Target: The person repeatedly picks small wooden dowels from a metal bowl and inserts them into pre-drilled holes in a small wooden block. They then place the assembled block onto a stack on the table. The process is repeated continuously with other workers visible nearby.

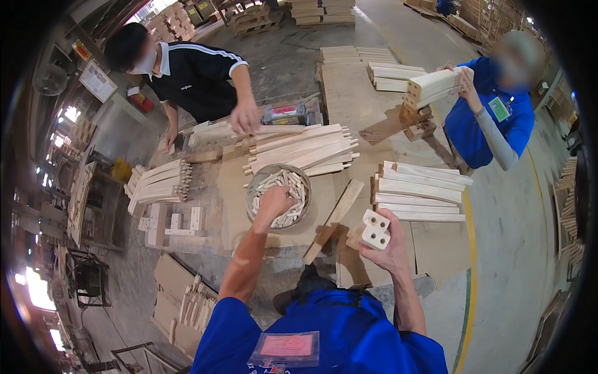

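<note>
**Reaching among wooden dowels [290,179] with drilled wood pieces [376,229] in the other hand**

In the head view, reaching with the left hand [275,202] down into a round bowl [250,198], with fingers bent among the wooden dowels; cannot tell whether pinching one. Set in front, to the left of the drilled wood pieces and within easy reach, probably to gather small loose parts in one spot.

Grasping in the right hand [392,244] the drilled wood pieces, nearer and to the right of the bowl, with thumb along the right side and fingers wrapped below. Turned holes-up toward the head, likely to have the openings seen and uncovered. Too foreshortened to judge for length.

Showing between bowl and pieces a loose strip [334,221] lying aslant; to the right, a pile of slats [423,193] laid nearly parallel, perhaps for compactness; just beyond the bowl, a spread of pin-ended strips [305,149]. Showing at the far right a co-worker [516,121] gripping a holed wooden block [436,86] in both hands, seemingly for support along its length.
</note>
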A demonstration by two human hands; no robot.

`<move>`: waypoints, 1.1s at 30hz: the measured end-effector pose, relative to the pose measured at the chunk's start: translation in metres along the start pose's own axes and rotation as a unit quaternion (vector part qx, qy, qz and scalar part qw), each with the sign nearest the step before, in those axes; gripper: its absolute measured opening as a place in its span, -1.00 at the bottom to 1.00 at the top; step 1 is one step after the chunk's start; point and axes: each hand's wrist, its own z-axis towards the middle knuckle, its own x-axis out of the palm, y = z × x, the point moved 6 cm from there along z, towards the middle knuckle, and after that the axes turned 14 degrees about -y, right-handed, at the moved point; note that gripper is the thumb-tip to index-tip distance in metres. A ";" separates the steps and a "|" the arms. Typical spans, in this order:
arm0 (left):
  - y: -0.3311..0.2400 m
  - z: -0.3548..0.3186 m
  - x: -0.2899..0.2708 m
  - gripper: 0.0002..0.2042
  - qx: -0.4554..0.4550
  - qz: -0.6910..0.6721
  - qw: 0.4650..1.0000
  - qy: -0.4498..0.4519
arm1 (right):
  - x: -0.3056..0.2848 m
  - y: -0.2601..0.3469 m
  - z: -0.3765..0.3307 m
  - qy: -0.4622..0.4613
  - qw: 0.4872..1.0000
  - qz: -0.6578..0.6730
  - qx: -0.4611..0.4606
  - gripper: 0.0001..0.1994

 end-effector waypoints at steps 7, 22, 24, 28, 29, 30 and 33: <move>0.016 -0.004 -0.005 -0.74 -0.097 -0.105 0.989 -0.037 | 0.026 -0.011 0.004 0.073 0.993 0.089 -0.018 -0.20; -0.010 -0.012 -0.049 -0.84 -0.035 -0.281 0.946 -0.160 | 0.053 0.006 0.012 0.102 0.991 0.081 0.034 -0.23; -0.035 -0.026 -0.069 -0.85 -0.106 -0.514 0.845 -0.100 | 0.055 0.002 0.010 0.113 0.991 0.059 0.034 -0.22; -0.142 -0.066 -0.157 -0.87 0.222 -0.402 0.867 -0.194 | 0.060 0.003 0.011 0.130 0.989 0.058 0.036 -0.21; -0.154 -0.070 -0.162 -0.86 0.263 -0.423 0.851 -0.166 | 0.063 0.006 0.012 0.134 0.989 0.060 0.031 -0.21; -0.162 -0.074 -0.165 -0.86 0.305 -0.445 0.831 -0.136 | 0.065 0.008 0.013 0.136 0.988 0.061 0.028 -0.21; -0.166 -0.077 -0.158 -0.85 0.262 -0.409 0.870 -0.086 | 0.066 0.013 0.015 0.142 0.987 0.061 0.036 -0.21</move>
